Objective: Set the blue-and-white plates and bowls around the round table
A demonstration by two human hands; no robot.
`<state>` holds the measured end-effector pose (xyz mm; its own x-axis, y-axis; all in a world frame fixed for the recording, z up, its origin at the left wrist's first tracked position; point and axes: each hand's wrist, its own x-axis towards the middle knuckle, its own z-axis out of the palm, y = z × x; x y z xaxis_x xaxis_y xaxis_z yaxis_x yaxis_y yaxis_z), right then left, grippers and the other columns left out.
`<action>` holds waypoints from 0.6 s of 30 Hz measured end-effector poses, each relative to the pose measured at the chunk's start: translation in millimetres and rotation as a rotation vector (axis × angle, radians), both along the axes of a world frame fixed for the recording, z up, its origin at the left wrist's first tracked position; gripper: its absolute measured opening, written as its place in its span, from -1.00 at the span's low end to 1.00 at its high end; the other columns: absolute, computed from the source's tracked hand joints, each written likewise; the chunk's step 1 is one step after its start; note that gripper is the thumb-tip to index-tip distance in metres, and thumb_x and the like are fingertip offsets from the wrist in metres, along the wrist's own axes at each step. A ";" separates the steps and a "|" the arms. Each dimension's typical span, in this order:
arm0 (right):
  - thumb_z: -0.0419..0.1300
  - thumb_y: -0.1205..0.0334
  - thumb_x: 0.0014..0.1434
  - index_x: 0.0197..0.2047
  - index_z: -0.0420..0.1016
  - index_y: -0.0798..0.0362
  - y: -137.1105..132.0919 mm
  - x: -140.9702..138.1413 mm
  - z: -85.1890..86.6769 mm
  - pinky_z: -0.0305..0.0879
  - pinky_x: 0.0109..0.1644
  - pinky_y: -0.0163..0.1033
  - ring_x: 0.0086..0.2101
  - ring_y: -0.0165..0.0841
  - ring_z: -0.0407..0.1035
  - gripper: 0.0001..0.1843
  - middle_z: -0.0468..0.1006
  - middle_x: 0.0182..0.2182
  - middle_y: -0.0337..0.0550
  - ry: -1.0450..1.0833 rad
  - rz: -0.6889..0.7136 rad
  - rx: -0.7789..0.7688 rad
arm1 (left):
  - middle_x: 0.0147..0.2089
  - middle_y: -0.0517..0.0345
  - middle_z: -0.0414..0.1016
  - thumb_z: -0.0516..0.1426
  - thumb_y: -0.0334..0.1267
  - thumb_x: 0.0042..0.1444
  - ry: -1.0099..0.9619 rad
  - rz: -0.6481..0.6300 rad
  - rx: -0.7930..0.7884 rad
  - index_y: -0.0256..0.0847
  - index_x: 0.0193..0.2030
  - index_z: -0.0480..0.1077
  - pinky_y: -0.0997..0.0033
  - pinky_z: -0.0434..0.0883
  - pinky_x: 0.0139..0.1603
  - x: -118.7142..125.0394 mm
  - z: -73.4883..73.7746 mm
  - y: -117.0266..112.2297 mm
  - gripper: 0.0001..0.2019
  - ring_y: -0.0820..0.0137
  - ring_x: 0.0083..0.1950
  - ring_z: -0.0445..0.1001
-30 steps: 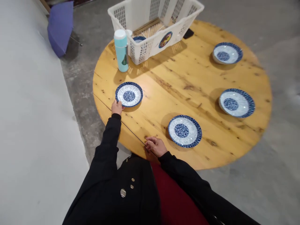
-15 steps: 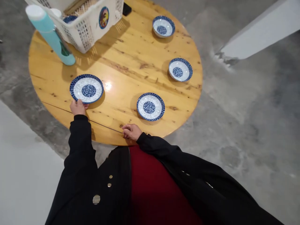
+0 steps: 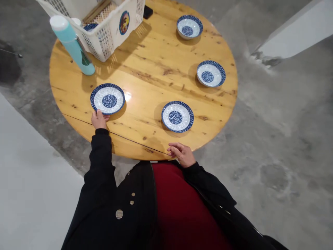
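Bowl (image 3: 109, 100), one, near the table's (image 3: 145, 86) left edge: left hand (image 3: 99, 119) pinched on its near rim; best kept level, grip light. Right hand (image 3: 182, 153): empty, fingers loosely apart, at near edge.

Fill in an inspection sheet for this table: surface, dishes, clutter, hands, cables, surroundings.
Surface: rounded wooden table, knotty grain, dark seam along the near side.
Dishes: four blue-and-white bowls: left bowl, near bowl, right bowl, far bowl; insides visible, no food seen.
Clutter: white basket with a blue-rimmed dish inside; turquoise bottle beside it; flat dark object behind.
Hands: left hand grips the left bowl's near rim; right hand at the table's near edge, holding nothing visible; contact unclear.
Cables: nothing seen.
Surroundings: grey floor, white pillar at upper right.
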<state>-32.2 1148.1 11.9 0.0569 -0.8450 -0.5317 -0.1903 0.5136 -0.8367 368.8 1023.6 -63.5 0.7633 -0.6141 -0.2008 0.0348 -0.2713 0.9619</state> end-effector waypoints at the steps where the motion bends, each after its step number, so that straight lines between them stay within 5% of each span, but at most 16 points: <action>1: 0.29 -0.11 -0.07 -0.20 0.49 0.06 3.3 1.5 0.1 0.47 -0.39 -0.23 -0.47 -0.34 0.49 -0.54 0.61 -0.40 -0.10 -0.005 0.004 0.011 | -0.50 0.19 0.41 0.05 0.03 0.16 0.006 0.000 -0.001 -0.20 -0.27 0.24 0.60 0.41 -0.52 -2.0 1.7 2.2 -0.70 0.45 -0.48 0.52; 6: 0.25 -0.03 -0.06 -0.23 0.46 0.06 3.1 14.9 0.3 0.46 -0.41 -0.24 -0.52 -0.37 0.45 -0.61 0.57 -0.45 -0.17 -0.056 0.069 0.039 | -0.43 0.16 0.48 0.06 -0.09 0.14 0.000 -0.014 0.046 -0.21 -0.08 0.29 0.56 0.45 -0.44 -17.4 18.3 41.3 -0.71 0.48 -0.48 0.51; 12: 0.17 0.13 0.02 -0.22 0.48 0.07 -6.1 8.7 -2.3 0.41 -0.43 -0.28 -0.54 -0.39 0.45 -0.73 0.56 -0.45 -0.20 -0.080 0.167 -0.020 | -0.33 0.12 0.58 0.04 -0.19 0.07 -0.244 -0.031 0.160 -0.10 -0.08 0.35 0.29 0.61 -0.18 -44.5 31.2 141.5 -0.74 0.34 -0.33 0.63; 15: 0.18 0.14 0.01 -0.23 0.49 0.08 -5.8 -16.0 -4.5 0.42 -0.44 -0.27 -0.55 -0.38 0.45 -0.73 0.57 -0.47 -0.20 -0.095 0.144 -0.046 | -0.30 0.11 0.62 0.05 -0.14 0.11 -0.358 -0.050 0.217 -0.07 -0.11 0.40 0.20 0.61 -0.08 -79.3 33.8 176.7 -0.76 0.25 -0.24 0.67; 18: 0.22 0.06 -0.02 -0.24 0.51 0.07 -4.6 -57.3 -4.6 0.41 -0.45 -0.27 -0.55 -0.36 0.46 -0.69 0.58 -0.48 -0.18 -0.119 0.084 -0.069 | -0.28 0.09 0.64 0.05 -0.09 0.13 -0.357 -0.103 0.248 -0.08 -0.08 0.43 0.21 0.60 -0.07 -137.5 40.5 183.5 -0.72 0.22 -0.23 0.68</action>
